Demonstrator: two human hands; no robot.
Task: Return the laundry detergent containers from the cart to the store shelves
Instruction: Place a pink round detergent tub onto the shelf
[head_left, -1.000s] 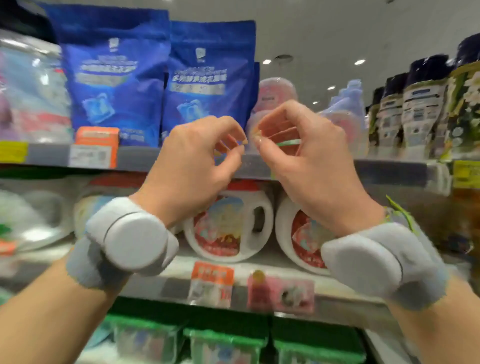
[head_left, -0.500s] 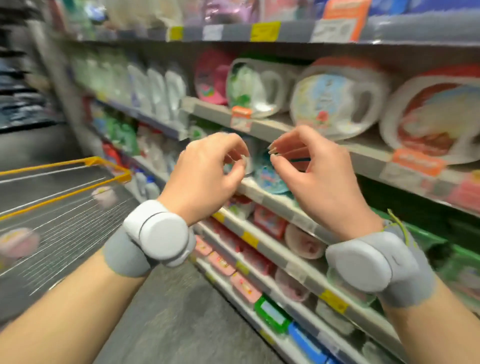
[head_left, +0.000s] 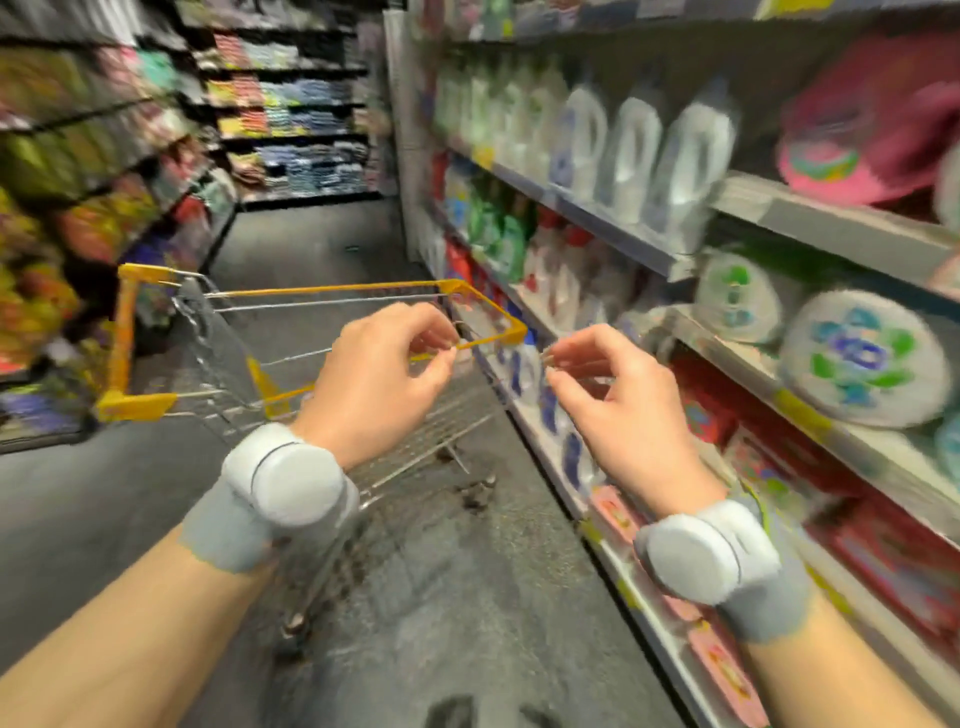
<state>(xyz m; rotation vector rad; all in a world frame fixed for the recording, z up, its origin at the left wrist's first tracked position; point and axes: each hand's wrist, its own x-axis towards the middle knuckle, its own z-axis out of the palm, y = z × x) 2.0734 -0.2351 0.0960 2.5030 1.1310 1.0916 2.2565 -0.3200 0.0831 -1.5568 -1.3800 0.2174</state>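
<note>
My left hand (head_left: 379, 374) and my right hand (head_left: 618, 405) hover close together at chest height, fingers curled with thumb against fingertips. Nothing shows in either hand. Both wrists wear grey bands with round white pods. Behind my left hand stands a wire shopping cart (head_left: 322, 288) with yellow trim, and only bare wire shows in its basket. White detergent bottles (head_left: 634, 150) line the upper shelf on the right. Round white detergent tubs (head_left: 862, 358) lie on the shelf below them, right of my right hand. The view is blurred.
Store shelves (head_left: 810, 223) run along the right side, with pink pouches (head_left: 872, 130) above and red packs near the floor. Another shelf row (head_left: 78, 208) stands on the left. The grey aisle floor (head_left: 467, 597) stretches ahead to a far shelf wall.
The view has swung left and down, from the shelf front to the aisle and cart. Both hands keep the same curled pose, now slightly further apart.
</note>
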